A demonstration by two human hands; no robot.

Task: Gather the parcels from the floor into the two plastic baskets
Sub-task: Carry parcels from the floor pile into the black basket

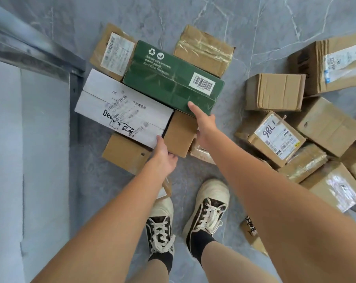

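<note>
A white parcel (120, 107) with handwriting and a green parcel (169, 78) with a barcode label lie side by side over several brown cardboard parcels. My left hand (165, 156) grips the white parcel's near corner, thumb on top and fingers curled below by a small brown box (179, 133). My right hand (205, 127) grips the green parcel's near corner, thumb on its top face and fingers hidden under it. No basket is in view.
More brown parcels lie around: one (124, 152) under the white parcel, a labelled one (111, 52) and a taped one (203, 50) behind, and a pile (275, 137) to the right. A metal-framed unit (50, 62) stands at the left. My shoes (205, 209) stand on the grey marble floor.
</note>
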